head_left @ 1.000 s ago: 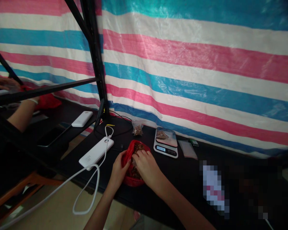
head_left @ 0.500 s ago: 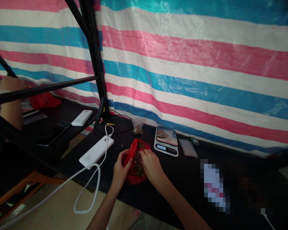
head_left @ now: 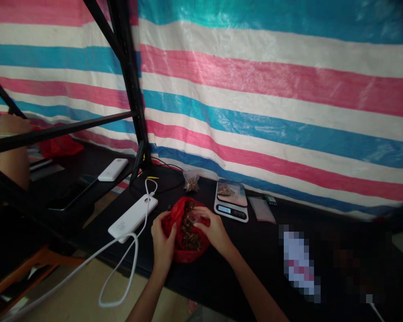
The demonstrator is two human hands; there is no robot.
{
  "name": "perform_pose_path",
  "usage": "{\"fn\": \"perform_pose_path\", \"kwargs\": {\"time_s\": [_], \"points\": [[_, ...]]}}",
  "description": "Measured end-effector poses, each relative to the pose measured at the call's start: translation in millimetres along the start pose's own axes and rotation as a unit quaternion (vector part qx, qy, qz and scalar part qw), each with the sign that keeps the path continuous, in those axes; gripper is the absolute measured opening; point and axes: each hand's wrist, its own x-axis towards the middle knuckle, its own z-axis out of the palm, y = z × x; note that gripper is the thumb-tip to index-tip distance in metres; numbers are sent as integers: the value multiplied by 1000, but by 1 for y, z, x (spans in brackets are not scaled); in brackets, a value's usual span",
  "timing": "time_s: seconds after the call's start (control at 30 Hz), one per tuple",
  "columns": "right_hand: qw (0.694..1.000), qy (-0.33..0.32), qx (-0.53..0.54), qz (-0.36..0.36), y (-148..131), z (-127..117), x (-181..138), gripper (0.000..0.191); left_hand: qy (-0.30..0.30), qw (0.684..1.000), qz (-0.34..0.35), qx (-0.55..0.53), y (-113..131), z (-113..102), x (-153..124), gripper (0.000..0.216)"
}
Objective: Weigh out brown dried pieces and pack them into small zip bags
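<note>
A red plastic bag [head_left: 188, 256] stands wide at the mouth on the black table, full of small brown pieces [head_left: 190, 233] whose kind I cannot make out. My left hand [head_left: 163, 237] grips its left rim, thumb inside and fingers around the outside. At the right rim, my right hand [head_left: 212, 228] is closed with red plastic between thumb and fingers; the fingertips lie over the brown pieces. Behind the bag sits a small clear zip bag [head_left: 191, 181] of brown bits. A white digital scale [head_left: 231, 213] to the right bears another filled clear bag [head_left: 225, 190].
Flat clear bags [head_left: 262, 210] lie right of the scale. A white power bank [head_left: 132, 219] with a looping white cable [head_left: 134, 250] is at left. A black metal frame [head_left: 129, 71] rises beside a striped sheet [head_left: 272, 112]. Another person's arm [head_left: 13, 152] shows far left.
My right hand has drawn back from among the brown pieces toward the bag's right rim. The bag's mouth is spread wider, and more of its contents show. The view has shifted slightly.
</note>
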Motion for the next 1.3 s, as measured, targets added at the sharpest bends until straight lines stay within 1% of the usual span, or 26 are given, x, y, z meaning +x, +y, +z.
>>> {"fn": "perform_pose_path", "kwargs": {"time_s": [0.07, 0.1, 0.13, 0.2, 0.23, 0.3, 0.37, 0.43, 0.5, 0.53, 0.6, 0.63, 0.73, 0.83, 0.9, 0.97, 1.03, 1.13, 1.23, 1.3], "points": [[997, -1, 83, -3, 2, -12, -1, 39, 35, 996, 56, 60, 16, -3, 5, 29], [993, 1, 115, 0, 3, -21, -1, 39, 37, 993, 80, 78, 26, -2, 10, 27], [990, 6, 139, 5, 5, -32, -1, 38, 24, 991, 103, 88, 36, 0, 17, 25], [985, 31, 166, 18, 10, -61, -2, 37, -44, 984, 150, 88, 58, 13, 37, 21], [984, 52, 167, 22, 14, -78, -2, 37, -104, 974, 185, 77, 67, 24, 49, 20], [983, 118, 138, 28, 24, -114, -1, 36, -218, 938, 266, 50, 80, 57, 73, 22], [980, 174, 87, 31, 37, -147, 2, 37, -297, 891, 339, 57, 87, 100, 93, 36], [980, 195, 41, 24, 52, -173, 8, 37, -365, 847, 376, 91, 88, 143, 107, 53], [978, 204, -19, 23, 64, -188, 14, 36, -437, 805, 377, 136, 86, 180, 112, 67], [977, 206, -58, 22, 68, -192, 18, 34, -457, 789, 384, 148, 85, 193, 113, 71], [971, 197, -132, 19, 73, -195, 25, 29, -473, 768, 398, 165, 83, 212, 112, 66], [969, 189, -157, 18, 73, -195, 29, 28, -471, 767, 401, 170, 82, 217, 110, 62], [968, 156, -199, 4, 68, -191, 36, 27, -467, 786, 379, 142, 77, 221, 109, 48], [953, 118, -278, -40, 51, -188, 41, 28, -500, 810, 307, 17, 72, 221, 112, 40], [926, 89, -360, -71, 34, -186, 43, 28, -515, 817, 243, -87, 68, 221, 114, 41], [883, 60, -456, -97, 13, -184, 45, 29, -520, 815, 179, -181, 67, 221, 115, 45], [826, 33, -548, -127, -9, -182, 47, 27, -523, 804, 117, -255, 67, 220, 114, 50], [745, -17, -643, -176, -40, -178, 49, 26, -522, 787, 44, -325, 72, 216, 113, 56], [686, -43, -695, -211, -59, -174, 50, 27, -519, 777, 15, -356, 77, 212, 114, 58], [667, -35, -713, -215, -63, -173, 48, 28, -516, 776, 23, -362, 79, 210, 117, 57]]}}
